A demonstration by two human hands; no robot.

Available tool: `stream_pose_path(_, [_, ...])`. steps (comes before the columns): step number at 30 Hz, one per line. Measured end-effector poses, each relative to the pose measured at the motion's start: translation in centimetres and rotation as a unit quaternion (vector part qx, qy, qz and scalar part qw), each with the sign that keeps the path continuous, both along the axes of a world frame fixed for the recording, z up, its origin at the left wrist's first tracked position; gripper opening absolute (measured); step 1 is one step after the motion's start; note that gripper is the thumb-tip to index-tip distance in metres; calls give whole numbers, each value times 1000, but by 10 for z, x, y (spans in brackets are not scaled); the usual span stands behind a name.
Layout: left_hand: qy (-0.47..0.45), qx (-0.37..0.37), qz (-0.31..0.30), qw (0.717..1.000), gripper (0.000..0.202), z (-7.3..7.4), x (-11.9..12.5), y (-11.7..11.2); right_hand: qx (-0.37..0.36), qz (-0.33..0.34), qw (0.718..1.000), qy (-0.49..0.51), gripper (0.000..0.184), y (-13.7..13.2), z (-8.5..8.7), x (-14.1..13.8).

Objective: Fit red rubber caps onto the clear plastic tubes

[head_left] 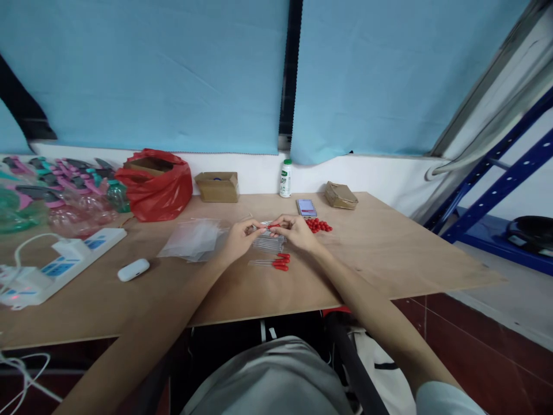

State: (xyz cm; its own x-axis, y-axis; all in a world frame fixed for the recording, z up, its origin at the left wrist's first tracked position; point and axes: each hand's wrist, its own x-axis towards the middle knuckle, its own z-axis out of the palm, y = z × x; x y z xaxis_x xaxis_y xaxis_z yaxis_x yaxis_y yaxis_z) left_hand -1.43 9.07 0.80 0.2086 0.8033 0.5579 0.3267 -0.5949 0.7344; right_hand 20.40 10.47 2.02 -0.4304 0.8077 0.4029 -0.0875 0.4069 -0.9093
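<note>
Over the table [389, 253], left hand [239, 236] fingertips pinch a thin clear tube [260, 228], right hand [297, 230] fingertips pinch the red bulb [273, 226] at its end — tube looks light, slick, brittle — best gripped lightly near that end.

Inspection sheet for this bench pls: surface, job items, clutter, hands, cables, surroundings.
Surface: plywood table, unpainted.
Job's things: clear tube and red cap between the hands; tube pile; capped tubes; loose red caps.
Clutter: plastic bags, white case, red bag, box, bottle, phone.
Hands: left hand pinches the tube, right hand the cap.
Cables: power strips with white lead; loose white cable below the table edge.
Surroundings: blue curtain, blue racking.
</note>
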Motion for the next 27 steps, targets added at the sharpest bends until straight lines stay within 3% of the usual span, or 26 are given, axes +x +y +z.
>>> stream_pose_path(12, [-4, -2, -5, 1000, 31, 0, 2, -1, 9, -22, 1000, 3, 33, -6, 2, -3])
stream_pose_path(27, [39, 10, -20, 999, 27, 3, -2, -4, -10, -5, 1000, -6, 31, -8, 4, -1])
